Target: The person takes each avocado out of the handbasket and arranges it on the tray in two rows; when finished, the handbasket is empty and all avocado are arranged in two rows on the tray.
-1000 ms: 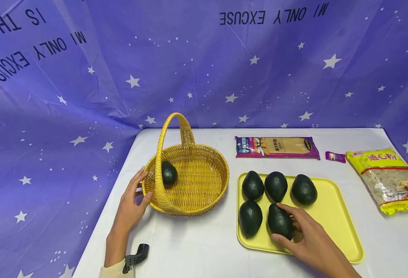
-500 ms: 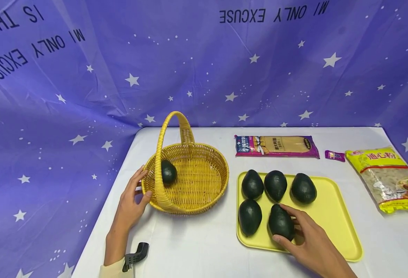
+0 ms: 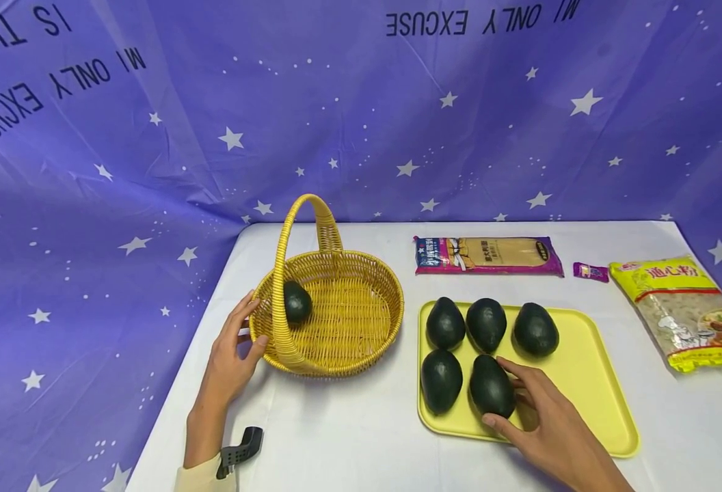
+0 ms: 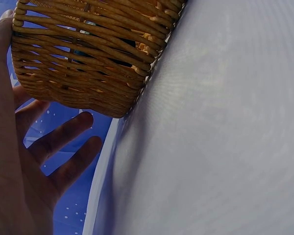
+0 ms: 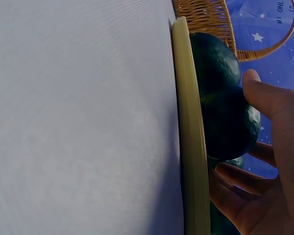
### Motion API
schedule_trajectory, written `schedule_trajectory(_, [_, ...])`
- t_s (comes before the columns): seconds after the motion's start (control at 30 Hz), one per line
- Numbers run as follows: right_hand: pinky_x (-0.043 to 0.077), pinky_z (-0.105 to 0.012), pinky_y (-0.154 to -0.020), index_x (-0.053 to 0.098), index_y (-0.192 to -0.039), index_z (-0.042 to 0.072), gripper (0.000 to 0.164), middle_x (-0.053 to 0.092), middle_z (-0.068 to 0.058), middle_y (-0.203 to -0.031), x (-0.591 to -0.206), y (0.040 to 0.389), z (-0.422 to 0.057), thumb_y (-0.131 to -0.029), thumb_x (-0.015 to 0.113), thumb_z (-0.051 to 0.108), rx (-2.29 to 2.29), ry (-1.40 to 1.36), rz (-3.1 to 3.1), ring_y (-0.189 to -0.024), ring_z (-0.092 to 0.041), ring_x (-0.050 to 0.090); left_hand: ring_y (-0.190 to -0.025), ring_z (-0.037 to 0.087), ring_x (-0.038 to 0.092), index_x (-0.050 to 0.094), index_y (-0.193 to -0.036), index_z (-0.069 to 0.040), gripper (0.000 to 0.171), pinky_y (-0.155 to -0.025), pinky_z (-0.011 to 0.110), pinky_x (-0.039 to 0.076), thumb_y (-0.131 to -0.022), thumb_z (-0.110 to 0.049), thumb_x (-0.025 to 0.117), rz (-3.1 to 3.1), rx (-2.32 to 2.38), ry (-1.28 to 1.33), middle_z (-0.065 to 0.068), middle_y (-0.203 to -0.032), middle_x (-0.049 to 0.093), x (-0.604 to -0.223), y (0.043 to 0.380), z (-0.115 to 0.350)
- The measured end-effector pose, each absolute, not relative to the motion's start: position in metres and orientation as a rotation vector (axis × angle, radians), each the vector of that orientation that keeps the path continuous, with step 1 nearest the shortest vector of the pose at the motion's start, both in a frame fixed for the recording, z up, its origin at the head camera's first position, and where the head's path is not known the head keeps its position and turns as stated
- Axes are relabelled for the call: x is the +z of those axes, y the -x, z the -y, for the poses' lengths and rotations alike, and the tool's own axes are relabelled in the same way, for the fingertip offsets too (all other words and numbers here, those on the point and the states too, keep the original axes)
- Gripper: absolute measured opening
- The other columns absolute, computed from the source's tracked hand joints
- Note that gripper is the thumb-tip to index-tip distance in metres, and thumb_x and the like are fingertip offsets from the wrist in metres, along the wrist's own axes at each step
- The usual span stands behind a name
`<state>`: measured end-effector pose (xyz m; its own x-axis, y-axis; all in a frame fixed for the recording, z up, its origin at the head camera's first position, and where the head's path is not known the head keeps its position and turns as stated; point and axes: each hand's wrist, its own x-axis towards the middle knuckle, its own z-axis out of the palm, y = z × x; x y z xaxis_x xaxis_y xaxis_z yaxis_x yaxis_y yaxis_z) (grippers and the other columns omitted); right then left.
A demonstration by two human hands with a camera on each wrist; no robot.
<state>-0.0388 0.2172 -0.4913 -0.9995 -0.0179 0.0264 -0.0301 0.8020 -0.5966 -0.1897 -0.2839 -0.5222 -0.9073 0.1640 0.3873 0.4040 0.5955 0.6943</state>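
Note:
My left hand [image 3: 230, 369] touches the left side of a yellow wicker basket [image 3: 361, 355] with an arched handle. In the left wrist view its lower fingers [image 4: 63, 139] are spread and apart from the weave. One dark green avocado [image 3: 297, 303] lies inside the basket at the left. My right hand [image 3: 548, 417] is over a yellow tray [image 3: 595, 403], its thumb and forefinger loosely about an avocado [image 3: 491, 387] in the front row. A gap shows between palm and fruit. Beside it lies another avocado [image 3: 442, 383]; three more form the back row, including the rightmost avocado [image 3: 535, 330].
Behind the tray lies a long purple pack of noodles [image 3: 490, 255], with a small purple packet [image 3: 591, 272] to its right. A yellow-ended bag [image 3: 687, 311] lies at the far right. A starry purple cloth [image 3: 361, 123] hangs behind the white table [image 3: 336, 437].
The front-row avocado by my right hand has turned and shifted slightly left on the tray, with more space between it and my fingers. My left hand stays at the basket.

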Motion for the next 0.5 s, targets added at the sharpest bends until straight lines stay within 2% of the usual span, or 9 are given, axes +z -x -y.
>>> schedule_trajectory(0.27, [0.063, -0.049, -0.094, 0.054, -0.153, 0.017, 0.09, 0.062, -0.008, -0.142, -0.4911, 0.038, -0.2147, -0.085, 0.083, 0.067, 0.881, -0.034, 2.994, -0.119, -0.026, 0.066, -0.125, 0.017, 0.058, 0.045, -0.165, -0.025, 0.066, -0.094, 0.011, 0.049, -0.103, -0.021, 0.067, 2.554, -1.209, 0.448, -0.006, -0.175, 0.034, -0.5221, 0.1895, 0.2843])
schedule_trajectory(0.5, [0.063, -0.051, -0.093, 0.051, -0.155, 0.019, 0.088, 0.062, -0.005, -0.137, -0.4851, 0.0362, -0.2194, -0.085, 0.087, 0.06, 0.861, -0.067, 2.95, -0.114, -0.025, 0.072, -0.125, 0.018, 0.059, 0.045, -0.165, -0.025, 0.067, -0.094, 0.012, 0.049, -0.102, -0.02, 0.067, 2.553, -1.202, 0.454, -0.006, -0.175, 0.034, -0.5217, 0.1894, 0.2845])
